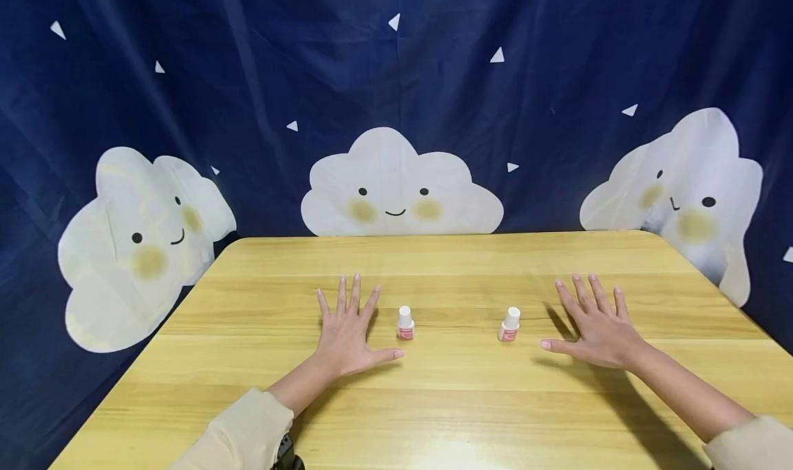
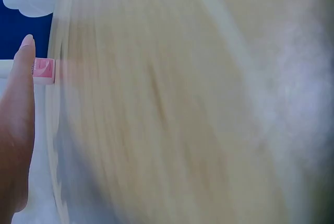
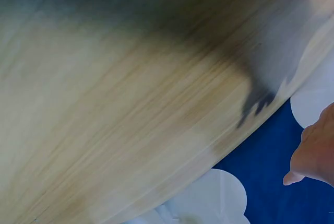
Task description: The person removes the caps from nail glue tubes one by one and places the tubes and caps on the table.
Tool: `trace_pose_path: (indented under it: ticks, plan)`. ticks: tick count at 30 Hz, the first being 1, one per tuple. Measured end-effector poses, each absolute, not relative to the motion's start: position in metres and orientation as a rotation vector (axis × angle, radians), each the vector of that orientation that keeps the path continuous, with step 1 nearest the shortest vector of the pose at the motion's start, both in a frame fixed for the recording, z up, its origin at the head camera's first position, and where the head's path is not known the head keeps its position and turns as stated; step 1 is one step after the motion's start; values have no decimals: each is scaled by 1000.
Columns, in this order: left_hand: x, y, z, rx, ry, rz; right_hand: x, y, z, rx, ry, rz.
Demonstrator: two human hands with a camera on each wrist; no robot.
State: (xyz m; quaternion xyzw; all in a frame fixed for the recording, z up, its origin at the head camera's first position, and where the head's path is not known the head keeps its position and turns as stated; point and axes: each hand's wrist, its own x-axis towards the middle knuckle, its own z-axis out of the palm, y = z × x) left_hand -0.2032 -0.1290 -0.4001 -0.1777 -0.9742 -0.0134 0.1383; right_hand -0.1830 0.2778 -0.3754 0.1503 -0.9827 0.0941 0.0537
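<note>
Two small white-capped bottles with pink labels stand upright on the wooden table, a hand's width or so apart. The left bottle (image 1: 405, 324) is just right of my left hand (image 1: 348, 336), whose fingers are spread and straight and hold nothing. My right hand (image 1: 597, 332), also with spread fingers, is to the right of the right bottle (image 1: 510, 325) and apart from it. In the left wrist view, my thumb (image 2: 21, 83) overlaps the near bottle (image 2: 44, 71). Only part of my right hand (image 3: 315, 148) shows in the right wrist view, without a bottle.
The pale wooden table (image 1: 434, 394) reaches back to a dark blue curtain (image 1: 347, 57) printed with white clouds and triangles. Light-coloured sleeves (image 1: 248, 429) cover both forearms, and a black band (image 1: 286, 453) is at the left wrist.
</note>
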Motion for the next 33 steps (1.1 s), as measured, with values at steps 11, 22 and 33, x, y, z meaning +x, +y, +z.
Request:
trace_pose_path:
  ticks: [11,22,33]
  plan:
    - [-205,-133,-400,-571,-2847,-93,-185,275,-364,490,-2944,317]
    - [-206,-136,-394,-739,-2943,-300,-190,256,-339,561,-2793,347]
    - [-212,-131,-384,-840,-2942,-924,-195,226,-317,628,-2806,495]
